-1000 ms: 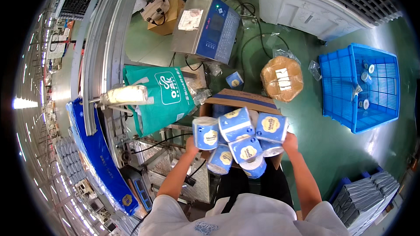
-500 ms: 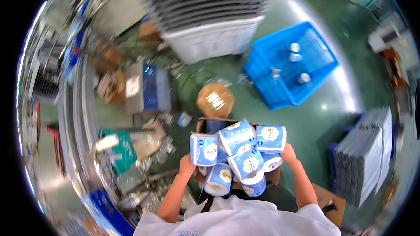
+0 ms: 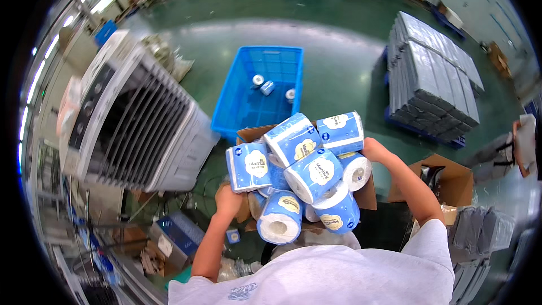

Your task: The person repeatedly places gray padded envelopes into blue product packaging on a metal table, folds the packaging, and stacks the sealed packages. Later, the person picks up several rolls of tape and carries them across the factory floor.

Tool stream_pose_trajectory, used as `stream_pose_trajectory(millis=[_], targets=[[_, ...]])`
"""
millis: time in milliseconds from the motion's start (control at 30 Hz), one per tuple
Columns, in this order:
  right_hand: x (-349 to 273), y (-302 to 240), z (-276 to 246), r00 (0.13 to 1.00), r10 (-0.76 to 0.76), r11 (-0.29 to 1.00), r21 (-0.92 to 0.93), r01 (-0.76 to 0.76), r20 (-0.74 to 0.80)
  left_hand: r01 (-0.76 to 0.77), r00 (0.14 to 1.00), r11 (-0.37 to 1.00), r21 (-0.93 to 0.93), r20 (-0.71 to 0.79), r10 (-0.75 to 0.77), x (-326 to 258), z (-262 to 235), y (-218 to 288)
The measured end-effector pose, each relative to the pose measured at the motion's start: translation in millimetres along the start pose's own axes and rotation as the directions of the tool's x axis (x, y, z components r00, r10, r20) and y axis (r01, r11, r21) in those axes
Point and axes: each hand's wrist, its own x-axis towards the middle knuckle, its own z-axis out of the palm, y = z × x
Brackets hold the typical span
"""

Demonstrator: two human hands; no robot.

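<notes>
In front of my body is a cardboard box point(image 3: 368, 196) heaped above its rim with toilet paper rolls point(image 3: 317, 175) in blue-and-white wrappers. My left hand point(image 3: 228, 201) is closed on the box's left side, just below a roll. At the upper right, my right hand point(image 3: 375, 151) grips the other side, close against the rolls; its fingertips are partly hidden. Just beyond the box stands a large blue plastic crate point(image 3: 274, 49) on the green floor. A few small rolls point(image 3: 267, 88) lie in the bottom of that crate.
A big white air cooler point(image 3: 186, 147) with dark louvres stands to the left. On the right are grey wrapped stacks point(image 3: 435, 73) on a blue pallet and an open carton point(image 3: 454, 183). A blue-and-grey box point(image 3: 179, 236) and litter lie at lower left.
My view has swung to the right while I carry the box. The crate now lies straight ahead and nearer, and the cooler has shifted to the left. Both hands keep their grip.
</notes>
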Motion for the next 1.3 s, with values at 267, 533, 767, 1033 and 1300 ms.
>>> stream_pose_trajectory(millis=[267, 533, 767, 1033, 1300], targets=[[-34, 31, 19, 0.988, -0.029, 0.994, -0.113, 0.012, -0.151, -0.177, 0.982, 0.984, -0.029, 0.063, 0.178, 38, 19, -38], [-64, -5, 29, 0.955, 0.057, 0.993, -0.086, -0.085, -0.291, -0.377, 0.926, 0.926, -0.019, 0.016, 0.377, 59, 29, -53], [-81, 0, 40, 0.925, 0.156, 0.972, -0.112, -0.206, -0.345, -0.551, 0.833, 0.834, -0.016, 0.044, 0.551, 85, 63, -59], [-102, -15, 36, 0.884, 0.237, 0.958, -0.054, -0.282, -0.403, -0.546, 0.831, 0.819, -0.173, 0.007, 0.556, 74, 60, -41], [-82, -5, 56, 0.885, 0.066, 0.982, -0.127, -0.139, -0.461, -0.487, 0.872, 0.870, -0.073, -0.003, 0.489, 82, 56, -69]])
